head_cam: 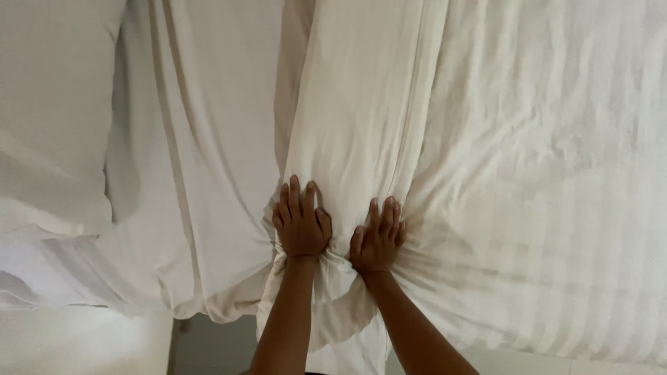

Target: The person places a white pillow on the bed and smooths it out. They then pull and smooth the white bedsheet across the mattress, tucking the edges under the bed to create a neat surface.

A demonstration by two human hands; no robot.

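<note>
- Both forearms reach up from the lower edge; the left hand (300, 223) and right hand (377, 240) each clench the long cream striped cotton bundle (351, 125), bunching its near end tight.
- It lies lengthwise on the white-sheeted bed (556, 208).
- 1 plump white pillow (52, 111) sits far left, apart from it.

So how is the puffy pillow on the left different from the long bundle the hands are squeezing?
The pillow lies smooth and untouched at the far left; the long bundle in the middle is gripped by the left hand and right hand. The pillow looks plump and broad; the bundle is narrow, bunching into creases under the fingers. Both are off-white cloth on the bed.
</note>
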